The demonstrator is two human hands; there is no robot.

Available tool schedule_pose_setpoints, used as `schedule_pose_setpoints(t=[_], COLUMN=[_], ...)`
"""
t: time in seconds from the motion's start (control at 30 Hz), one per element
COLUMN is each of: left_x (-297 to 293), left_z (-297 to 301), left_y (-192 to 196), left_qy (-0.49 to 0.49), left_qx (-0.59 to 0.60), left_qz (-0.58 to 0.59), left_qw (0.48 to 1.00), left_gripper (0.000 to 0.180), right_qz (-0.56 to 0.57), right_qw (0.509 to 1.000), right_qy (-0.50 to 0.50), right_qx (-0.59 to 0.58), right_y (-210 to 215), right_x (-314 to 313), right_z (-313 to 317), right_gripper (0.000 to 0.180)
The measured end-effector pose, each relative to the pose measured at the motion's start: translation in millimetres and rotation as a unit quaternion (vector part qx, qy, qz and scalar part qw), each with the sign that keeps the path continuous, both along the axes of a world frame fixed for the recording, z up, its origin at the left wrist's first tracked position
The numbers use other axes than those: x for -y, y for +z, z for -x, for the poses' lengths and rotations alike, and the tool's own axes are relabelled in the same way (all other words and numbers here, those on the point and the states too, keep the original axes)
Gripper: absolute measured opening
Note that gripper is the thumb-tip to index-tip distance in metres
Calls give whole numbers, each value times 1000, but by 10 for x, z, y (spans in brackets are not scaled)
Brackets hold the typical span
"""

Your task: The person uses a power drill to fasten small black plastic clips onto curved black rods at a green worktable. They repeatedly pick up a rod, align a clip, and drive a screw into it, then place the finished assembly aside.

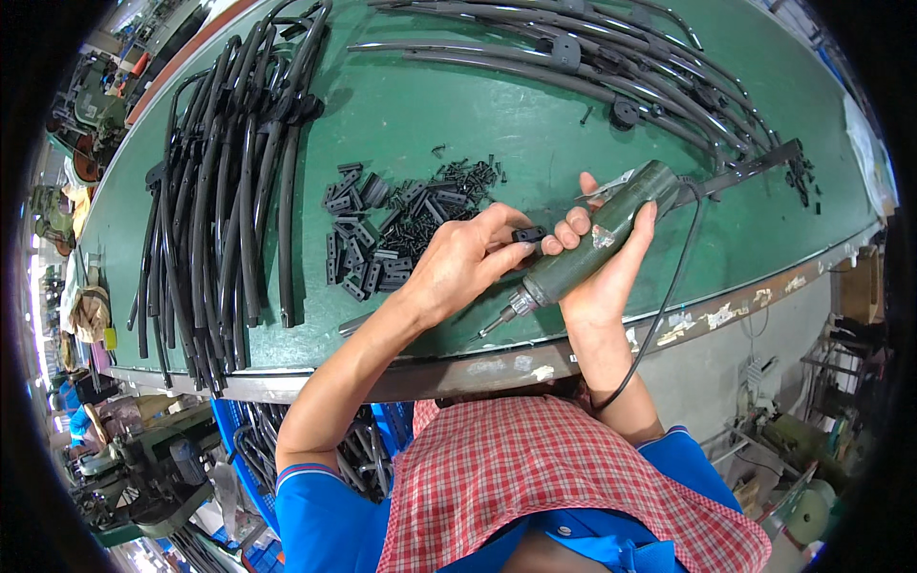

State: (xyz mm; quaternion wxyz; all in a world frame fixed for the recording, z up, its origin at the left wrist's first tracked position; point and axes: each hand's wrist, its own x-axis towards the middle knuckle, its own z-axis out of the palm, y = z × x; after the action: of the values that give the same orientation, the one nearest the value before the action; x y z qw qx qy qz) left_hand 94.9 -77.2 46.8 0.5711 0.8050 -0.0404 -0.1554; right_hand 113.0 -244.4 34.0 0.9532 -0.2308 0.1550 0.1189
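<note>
Head view: my right hand is wrapped around the green electric screwdriver, its bit angled down toward the table edge, while my left hand pinches a small black clip; I'd steady both before driving, loose clips just beyond

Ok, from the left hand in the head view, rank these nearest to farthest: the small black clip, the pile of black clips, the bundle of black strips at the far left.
1. Small black clip: pinched at the left hand's fingertips, touching it.
2. Pile of black clips: on the green table, just beyond and left of the hand.
3. Bundle of black strips: farthest, along the table's left end.
</note>
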Motion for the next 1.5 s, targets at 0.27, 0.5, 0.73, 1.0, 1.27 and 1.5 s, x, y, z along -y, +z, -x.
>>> schedule_pose_setpoints(t=[0.27, 0.5, 0.73, 1.0, 1.27, 1.5], left_x=[-555, -471, -536, -567, -573, -581], left_z=[625, 842, 809, 810, 801, 814], left_y=[-128, -571, -606, -643, -692, -695], left_qy=[151, 99, 80, 74, 85, 80], left_qx=[198, 281, 292, 300, 319, 317], left_qz=[-145, -150, -127, -112, -94, -94], left_qw=[958, 943, 945, 944, 939, 940], left_gripper=[25, 27, 26, 26, 25, 28], right_qz=[13, 58, 96, 209, 231, 32], right_qw=[1000, 998, 972, 874, 785, 863], right_qy=[-5, 0, -13, 71, 271, 259], right_qx=[4, 11, 216, 433, 507, 434], right_y=[-17, -18, 396, 513, 517, 315], right_x=[2, -10, -242, -631, -704, -653], right_z=[7, -26, 29, 163, 104, -241], right_gripper=[68, 66, 84, 116, 87, 78])
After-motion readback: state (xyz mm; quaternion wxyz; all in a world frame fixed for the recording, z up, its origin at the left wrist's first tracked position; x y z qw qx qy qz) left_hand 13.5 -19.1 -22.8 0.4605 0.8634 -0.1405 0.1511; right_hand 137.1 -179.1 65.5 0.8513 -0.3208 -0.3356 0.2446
